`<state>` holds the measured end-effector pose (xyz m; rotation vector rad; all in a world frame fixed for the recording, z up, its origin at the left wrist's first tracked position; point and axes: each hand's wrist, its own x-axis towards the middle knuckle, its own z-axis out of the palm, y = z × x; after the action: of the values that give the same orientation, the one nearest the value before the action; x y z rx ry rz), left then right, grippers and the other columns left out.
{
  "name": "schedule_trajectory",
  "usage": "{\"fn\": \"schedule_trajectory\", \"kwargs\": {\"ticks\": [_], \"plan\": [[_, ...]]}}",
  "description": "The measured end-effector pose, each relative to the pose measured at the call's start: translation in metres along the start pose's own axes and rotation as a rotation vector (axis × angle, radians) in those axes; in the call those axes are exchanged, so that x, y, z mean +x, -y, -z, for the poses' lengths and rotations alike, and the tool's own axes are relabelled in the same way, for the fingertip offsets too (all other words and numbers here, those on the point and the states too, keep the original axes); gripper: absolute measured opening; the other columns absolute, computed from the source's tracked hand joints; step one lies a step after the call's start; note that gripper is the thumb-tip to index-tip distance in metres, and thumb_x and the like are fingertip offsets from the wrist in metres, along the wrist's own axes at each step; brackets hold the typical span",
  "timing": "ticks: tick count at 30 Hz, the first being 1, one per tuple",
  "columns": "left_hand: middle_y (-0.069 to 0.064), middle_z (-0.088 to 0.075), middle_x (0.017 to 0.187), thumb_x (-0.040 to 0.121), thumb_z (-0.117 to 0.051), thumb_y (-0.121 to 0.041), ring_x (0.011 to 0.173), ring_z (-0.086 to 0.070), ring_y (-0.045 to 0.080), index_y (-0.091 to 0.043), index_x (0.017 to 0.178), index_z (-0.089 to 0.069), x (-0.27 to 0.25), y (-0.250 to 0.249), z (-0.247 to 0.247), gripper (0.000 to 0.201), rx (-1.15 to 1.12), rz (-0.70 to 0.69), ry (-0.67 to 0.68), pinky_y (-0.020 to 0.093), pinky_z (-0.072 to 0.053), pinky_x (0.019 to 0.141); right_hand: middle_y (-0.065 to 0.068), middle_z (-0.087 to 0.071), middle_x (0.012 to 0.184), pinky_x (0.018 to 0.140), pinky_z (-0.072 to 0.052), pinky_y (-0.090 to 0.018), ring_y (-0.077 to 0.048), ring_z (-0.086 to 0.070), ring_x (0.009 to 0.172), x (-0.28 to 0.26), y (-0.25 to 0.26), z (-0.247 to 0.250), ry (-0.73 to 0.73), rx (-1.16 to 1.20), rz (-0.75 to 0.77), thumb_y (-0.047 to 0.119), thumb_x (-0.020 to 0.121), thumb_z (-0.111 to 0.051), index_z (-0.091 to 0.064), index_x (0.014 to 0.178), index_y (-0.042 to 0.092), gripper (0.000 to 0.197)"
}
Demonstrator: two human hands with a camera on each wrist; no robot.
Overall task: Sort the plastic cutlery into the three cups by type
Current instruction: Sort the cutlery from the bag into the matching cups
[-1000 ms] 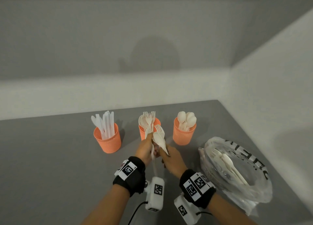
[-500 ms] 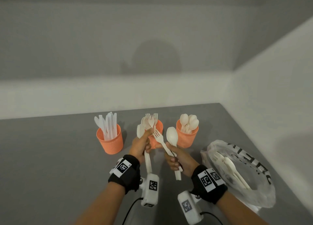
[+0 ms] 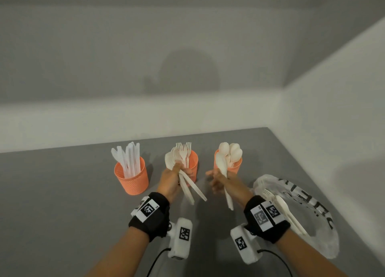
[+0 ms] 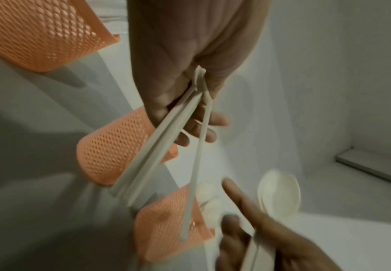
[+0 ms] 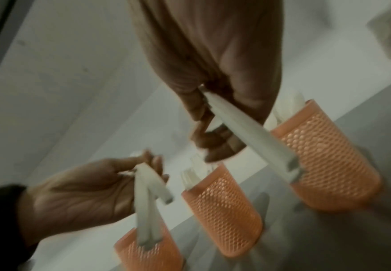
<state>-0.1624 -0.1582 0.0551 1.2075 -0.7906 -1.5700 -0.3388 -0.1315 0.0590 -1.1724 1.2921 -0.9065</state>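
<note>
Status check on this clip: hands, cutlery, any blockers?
Left hand grips a cutlery bundle before the fork cup. Right hand holds a spoon at the spoon cup. More cutlery in the bag; nothing blocking.

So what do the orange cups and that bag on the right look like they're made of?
Orange cups: apparently rigid plastic, matte, with a perforated mesh wall seen in the wrist views. Bag: thin translucent plastic film, crinkled and glossy, black lettering, cutlery showing through.

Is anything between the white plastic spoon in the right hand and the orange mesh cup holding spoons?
Nothing visible blocks it. The right hand holds the white plastic spoon just in front of the orange mesh cup of spoons, whose top is open apart from the spoons standing inside. The left hand is off to the side.
</note>
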Motion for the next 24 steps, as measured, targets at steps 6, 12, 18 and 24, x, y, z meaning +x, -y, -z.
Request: {"fn": "schedule_trajectory", "kwargs": {"ticks": [6, 12, 18, 24], "plan": [[-0.006, -0.043, 0.035, 0.096, -0.046, -0.027, 0.035, -0.043, 0.007, -0.014, 0.064, -0.046, 0.021, -0.051, -0.002, 0.035, 0.044, -0.267, -0.167, 0.021, -0.040, 0.043, 0.007, -0.049, 0.051, 0.038, -0.035, -0.012, -0.002, -0.042, 0.035, 0.030, 0.038, 0.031, -0.400, 0.119, 0.169, 0.020, 0.091, -0.057, -0.061, 0.069, 0.013, 0.023], [-0.004, -0.045, 0.053, 0.097, -0.043, -0.025, 0.047, -0.044, 0.007, -0.021, 0.078, -0.046, 0.050, -0.085, -0.021, 0.020, 0.057, -0.481, -0.194, 0.015, -0.043, 0.048, 0.009, -0.039, 0.034, 0.043, -0.041, -0.012, -0.003, -0.040, 0.032, 0.065, 0.064, 0.035, -0.588, 0.293, 0.247, 0.030, 0.089, -0.059, -0.041, 0.049, 0.012, 0.048], [0.006, -0.047, 0.059, 0.097, -0.040, -0.011, 0.046, -0.049, 0.005, -0.013, 0.083, -0.044, 0.064, -0.052, -0.023, 0.015, 0.257, -0.554, -0.189, 0.024, -0.047, 0.055, 0.009, -0.037, 0.028, 0.040, -0.039, -0.013, -0.005, -0.041, 0.031, 0.088, 0.037, 0.024, -0.594, 0.265, 0.179, 0.034, 0.089, -0.059, -0.037, 0.047, 0.011, 0.053], [0.004, -0.057, 0.067, 0.094, -0.046, -0.009, 0.059, -0.057, 0.009, -0.013, 0.096, -0.045, 0.068, -0.017, -0.024, 0.005, 0.402, -0.619, -0.244, 0.017, -0.046, 0.060, -0.001, -0.051, 0.053, 0.058, -0.044, -0.041, -0.023, -0.049, 0.054, 0.106, 0.006, 0.018, -0.641, 0.108, 0.112, 0.065, 0.063, -0.059, -0.052, 0.058, 0.022, 0.044]]}}
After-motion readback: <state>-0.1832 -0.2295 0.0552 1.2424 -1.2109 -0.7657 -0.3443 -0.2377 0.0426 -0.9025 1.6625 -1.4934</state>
